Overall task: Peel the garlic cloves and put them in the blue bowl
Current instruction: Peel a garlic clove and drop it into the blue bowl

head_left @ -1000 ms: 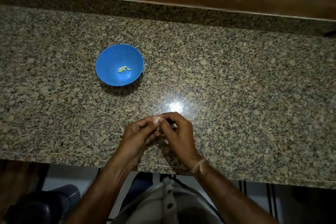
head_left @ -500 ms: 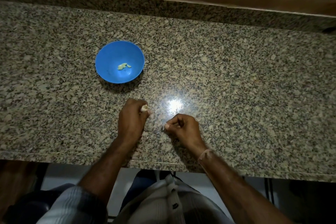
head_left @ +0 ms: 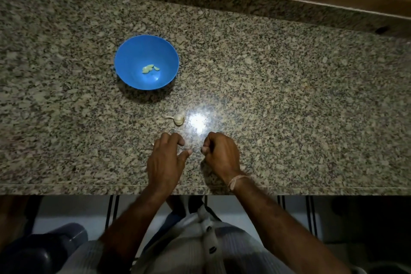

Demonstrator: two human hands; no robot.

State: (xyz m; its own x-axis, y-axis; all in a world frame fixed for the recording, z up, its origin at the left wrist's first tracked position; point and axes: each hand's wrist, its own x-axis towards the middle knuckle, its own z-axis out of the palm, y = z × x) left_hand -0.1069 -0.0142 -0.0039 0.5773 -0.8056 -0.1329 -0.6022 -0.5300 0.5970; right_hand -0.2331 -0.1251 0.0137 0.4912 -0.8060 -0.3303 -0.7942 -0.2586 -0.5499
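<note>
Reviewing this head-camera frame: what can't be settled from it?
- Right hand, head view: its curled fingers hide whether they pinch a clove, a bit of skin or nothing.
- Peeled cloves in the blue bowl: too small to count.
- Garlic bulb: small and beside the glare, so the cloves left on it are unclear.
- Dark object, lower left: cut off by the frame edge and too dim to identify.

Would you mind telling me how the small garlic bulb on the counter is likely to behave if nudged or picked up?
The garlic bulb looks rounded, so a nudge would probably roll it on the glossy granite counter. It seems small beside the blue bowl, so likely light. Its papery skin and thin stem may flake under a firm pinch.
</note>
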